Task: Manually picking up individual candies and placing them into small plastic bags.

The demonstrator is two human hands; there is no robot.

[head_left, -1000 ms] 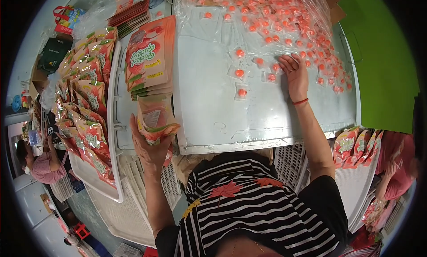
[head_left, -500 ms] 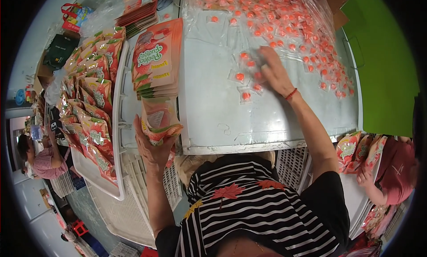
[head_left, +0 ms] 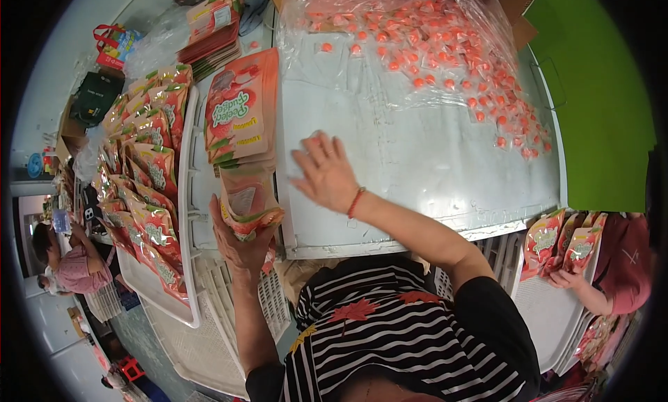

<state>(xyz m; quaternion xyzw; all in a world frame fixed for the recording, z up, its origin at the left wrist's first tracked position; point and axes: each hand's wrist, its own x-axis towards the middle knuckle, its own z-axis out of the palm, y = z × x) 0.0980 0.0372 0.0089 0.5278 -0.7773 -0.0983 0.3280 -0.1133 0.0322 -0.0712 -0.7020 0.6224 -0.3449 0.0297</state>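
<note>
My left hand (head_left: 240, 245) grips an open candy pouch (head_left: 249, 210) from below, its mouth spread at the table's left edge. The pouch is peach and red, and what lies inside is hard to see. Directly beyond it lies a stack of flat, unfilled pouches (head_left: 240, 109). My right hand (head_left: 323, 171), with a red bracelet on the wrist, is over the white tabletop (head_left: 431, 162) close to the pouch. Its fingers are spread, and no candy shows between them; what is under the palm is hidden. Many small wrapped red candies (head_left: 445, 47) lie across the far right of the table.
To the left stands a white tray (head_left: 189, 221) packed with filled pouches (head_left: 149, 172). Clear plastic sheeting (head_left: 299, 26) surrounds the candy pile. A green panel (head_left: 591, 103) borders the table's right side. At lower right, a co-worker's hand (head_left: 567, 278) touches filled pouches.
My right hand has swept left and nearer, from the loose candies toward the pouch. Those few candies mid-table no longer show. My left hand keeps its hold on the pouch.
</note>
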